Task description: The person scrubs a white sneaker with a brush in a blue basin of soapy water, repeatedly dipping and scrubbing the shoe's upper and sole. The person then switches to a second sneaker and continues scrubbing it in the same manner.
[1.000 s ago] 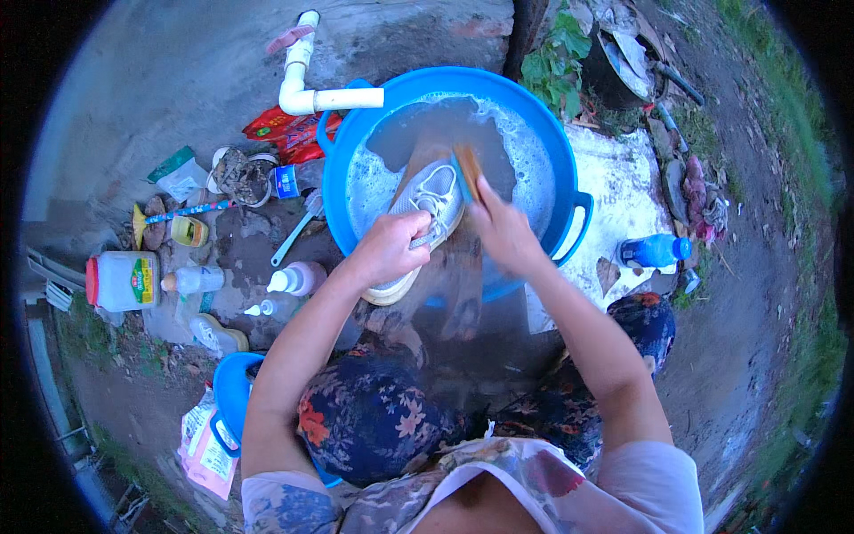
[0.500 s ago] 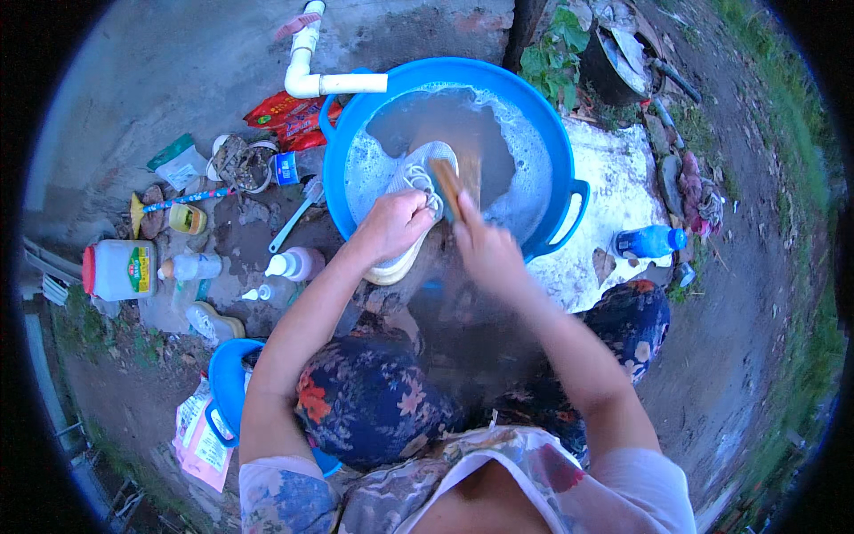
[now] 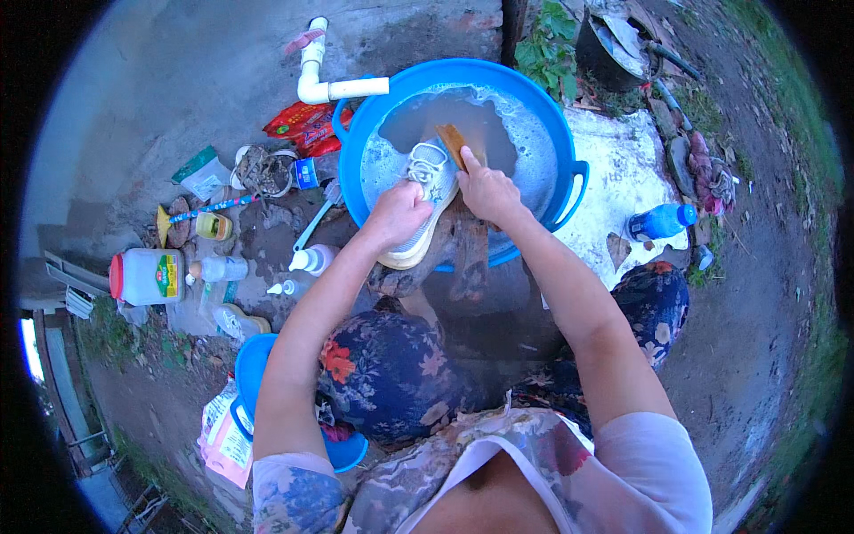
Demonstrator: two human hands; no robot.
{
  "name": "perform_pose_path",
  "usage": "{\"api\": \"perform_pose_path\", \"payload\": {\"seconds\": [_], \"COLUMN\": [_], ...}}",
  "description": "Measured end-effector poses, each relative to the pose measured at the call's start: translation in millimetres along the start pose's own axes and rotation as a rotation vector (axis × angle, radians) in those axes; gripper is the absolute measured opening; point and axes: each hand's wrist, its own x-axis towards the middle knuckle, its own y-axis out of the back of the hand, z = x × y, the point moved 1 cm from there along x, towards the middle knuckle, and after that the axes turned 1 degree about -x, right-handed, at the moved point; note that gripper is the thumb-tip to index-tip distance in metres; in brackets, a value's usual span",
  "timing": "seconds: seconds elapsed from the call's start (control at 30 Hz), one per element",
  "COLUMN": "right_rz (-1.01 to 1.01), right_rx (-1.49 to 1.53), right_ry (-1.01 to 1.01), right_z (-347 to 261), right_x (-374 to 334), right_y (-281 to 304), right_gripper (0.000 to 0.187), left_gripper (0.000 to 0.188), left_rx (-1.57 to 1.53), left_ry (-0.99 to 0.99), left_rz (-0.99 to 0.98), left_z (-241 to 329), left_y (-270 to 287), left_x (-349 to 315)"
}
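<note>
A pale lace-up sneaker [image 3: 429,191] lies tilted over the near rim of a blue tub [image 3: 580,169] of murky, sudsy water. My left hand [image 3: 398,214] is closed on the sneaker's side, near its laces. In my right hand [image 3: 488,190] is a wooden-backed scrubbing brush [image 3: 452,143], held at the sneaker's right edge near the toe; its bristles are hidden. Beneath the sneaker and my right hand, a wet wooden board [image 3: 470,254] slopes out of the tub.
A white pipe [image 3: 354,88] juts over the tub's far left rim. To the left stand a red-lidded jar [image 3: 147,275], a long-handled brush [image 3: 312,224], several bottles and another sneaker [image 3: 238,322]. A blue bottle [image 3: 662,222] lies on a white sheet [image 3: 614,160] at right.
The brush and my right hand have shifted from over the laces to the sneaker's right edge. The sneaker has turned slightly, and the whole view has shifted a little.
</note>
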Motion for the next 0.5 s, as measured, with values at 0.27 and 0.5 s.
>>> {"api": "perform_pose_path", "payload": {"seconds": [0.27, 0.5], "right_rz": [-0.19, -0.195], "right_rx": [0.061, 0.202], "right_ry": [0.018, 0.125], "right_z": [-27.2, -37.5], "right_x": [-55.4, -85.5], "right_y": [8.9, 20.7], "right_gripper": [0.05, 0.051], "left_gripper": [0.009, 0.008], "left_rx": [-0.582, -0.765], "left_ry": [0.342, 0.346], "left_rz": [-0.051, -0.003], "left_z": [-20.1, -24.7], "left_y": [-1.3, -2.6], "left_x": [-10.4, -15.0]}}
